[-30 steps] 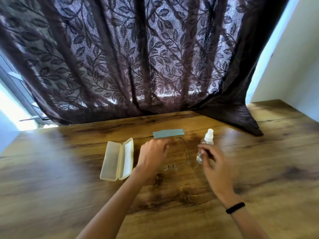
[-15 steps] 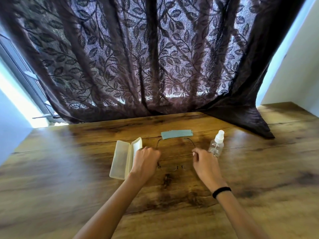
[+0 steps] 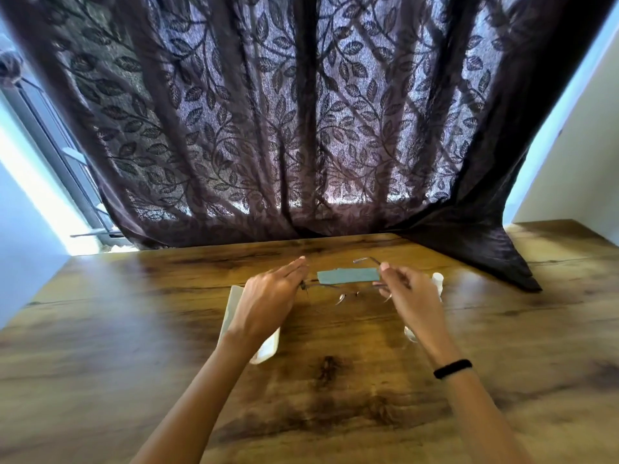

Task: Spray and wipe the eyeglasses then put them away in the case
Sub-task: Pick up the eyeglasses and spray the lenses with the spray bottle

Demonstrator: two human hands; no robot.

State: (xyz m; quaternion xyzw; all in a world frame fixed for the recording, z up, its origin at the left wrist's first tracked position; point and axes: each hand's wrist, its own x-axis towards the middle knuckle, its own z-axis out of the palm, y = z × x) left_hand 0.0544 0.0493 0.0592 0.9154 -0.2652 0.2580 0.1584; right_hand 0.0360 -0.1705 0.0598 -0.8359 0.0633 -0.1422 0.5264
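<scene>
Thin rimless eyeglasses hang in the air between my hands, above the wooden table. My left hand pinches the left hinge end and my right hand grips the right temple, whose curved tip sticks up behind my fingers. A folded teal cloth lies on the table just behind the glasses. The pale open case lies under my left wrist, mostly hidden. The clear spray bottle with a white cap stands behind my right hand, partly hidden.
A dark leaf-patterned curtain hangs along the table's far edge, and its corner drapes onto the table at the right. A white wall closes the right side. A black band is on my right wrist.
Both hands took hold of the eyeglasses and lifted them off the table. My right hand came away from the spray bottle. The camera tilted and shifted.
</scene>
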